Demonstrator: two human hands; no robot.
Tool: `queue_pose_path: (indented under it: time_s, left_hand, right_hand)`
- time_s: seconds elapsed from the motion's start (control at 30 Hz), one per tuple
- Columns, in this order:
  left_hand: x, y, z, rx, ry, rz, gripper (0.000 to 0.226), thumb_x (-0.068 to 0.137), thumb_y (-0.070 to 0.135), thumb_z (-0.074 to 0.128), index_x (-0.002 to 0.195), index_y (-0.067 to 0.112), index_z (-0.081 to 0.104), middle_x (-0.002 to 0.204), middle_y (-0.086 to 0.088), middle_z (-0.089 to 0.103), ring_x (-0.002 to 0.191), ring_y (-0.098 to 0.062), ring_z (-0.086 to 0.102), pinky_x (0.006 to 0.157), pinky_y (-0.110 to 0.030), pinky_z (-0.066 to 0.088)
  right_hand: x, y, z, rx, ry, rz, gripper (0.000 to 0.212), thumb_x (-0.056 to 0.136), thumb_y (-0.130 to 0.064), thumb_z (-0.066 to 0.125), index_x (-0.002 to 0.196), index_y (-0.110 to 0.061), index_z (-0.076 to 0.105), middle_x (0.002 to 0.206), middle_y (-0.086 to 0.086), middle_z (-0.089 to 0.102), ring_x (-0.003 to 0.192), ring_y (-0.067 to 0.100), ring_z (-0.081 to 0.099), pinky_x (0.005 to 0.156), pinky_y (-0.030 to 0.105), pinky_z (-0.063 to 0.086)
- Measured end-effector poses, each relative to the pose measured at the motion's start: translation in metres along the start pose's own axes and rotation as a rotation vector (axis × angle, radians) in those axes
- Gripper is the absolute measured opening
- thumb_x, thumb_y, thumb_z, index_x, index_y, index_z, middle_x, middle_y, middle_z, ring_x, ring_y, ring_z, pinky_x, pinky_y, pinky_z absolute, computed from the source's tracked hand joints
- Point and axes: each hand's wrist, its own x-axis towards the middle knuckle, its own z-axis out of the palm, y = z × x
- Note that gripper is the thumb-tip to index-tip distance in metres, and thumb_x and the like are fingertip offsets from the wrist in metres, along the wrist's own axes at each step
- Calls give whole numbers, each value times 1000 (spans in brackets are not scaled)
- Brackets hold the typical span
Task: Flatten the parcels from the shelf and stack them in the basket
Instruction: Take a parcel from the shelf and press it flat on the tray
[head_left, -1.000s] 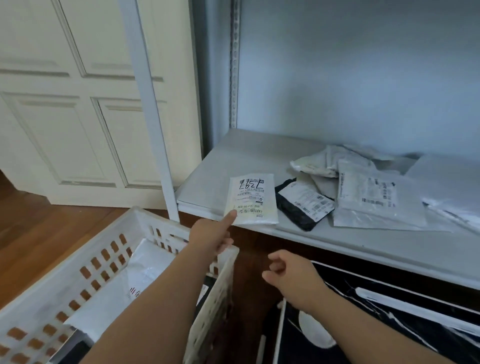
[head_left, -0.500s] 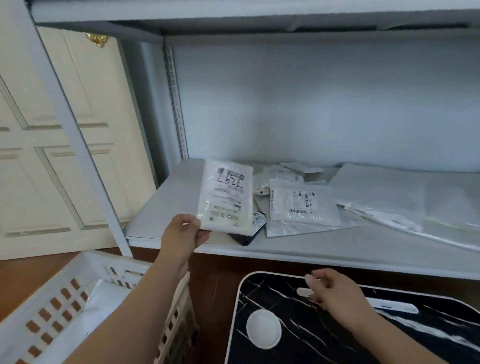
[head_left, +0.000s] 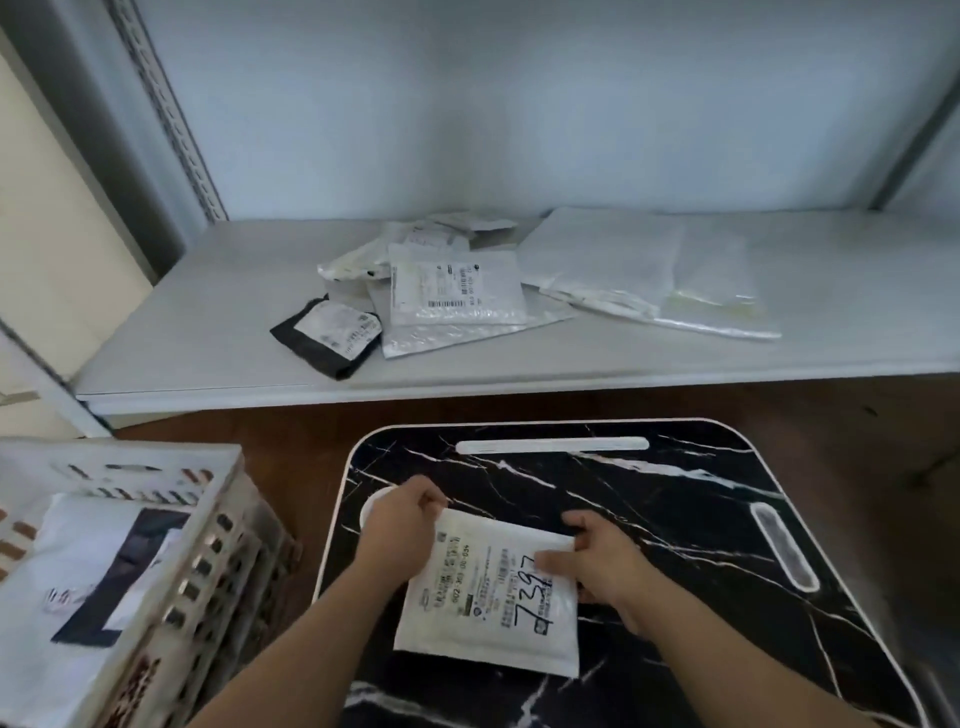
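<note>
A white padded parcel with a printed label and "7397" handwritten on it lies on the black marble-patterned lap table. My left hand pinches its far left corner. My right hand grips its far right edge, thumb on top. More parcels stay on the grey shelf: a black one, a white bubble mailer, and large clear bags. The white slotted basket at the left holds flattened parcels.
A brown wooden floor shows between the shelf, basket and lap table. A cream door and a slotted metal shelf upright stand at the left. The lap table has a white groove along its far edge.
My left hand carried the white parcel from the shelf's front down onto the lap table. My right hand moved in and took hold of its right edge. The camera tilted down and right.
</note>
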Motion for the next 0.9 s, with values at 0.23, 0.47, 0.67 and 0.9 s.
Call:
queue_pose_path:
  time_s: [0.23,0.47,0.67,0.9]
  left_hand:
    - [-13,-13,43,161,32,68,49,99,34,44,146,24,34,153,0,31,136,-17,36,107,-33,35]
    - [-30,-39,90,621,-113,297,63,100,50,8,146,17,35,154,-12,29,141,-30,29,117,-39,19]
    - [-29,-54,102,654,-56,393,68,99,54,19,151,11,24,158,-13,22,146,-27,16,112,-41,15]
    - [-28,-57,107,616,-41,433,63,99,57,18,152,23,21,158,-15,19,146,-33,18,111,-47,18]
  right_hand:
    - [29,37,1,-343,226,-255,69,79,-29,78,139,-20,44,135,3,46,118,18,53,105,35,43]
    - [34,75,18,-1241,288,-766,67,102,-54,14,139,-10,49,151,7,41,143,21,27,109,41,23]
    - [38,94,27,-1295,318,-765,76,98,-63,25,148,-5,31,157,12,27,145,24,25,109,46,21]
    - [42,94,26,-1312,298,-788,68,99,-63,24,151,-19,28,159,12,22,146,27,23,108,50,20]
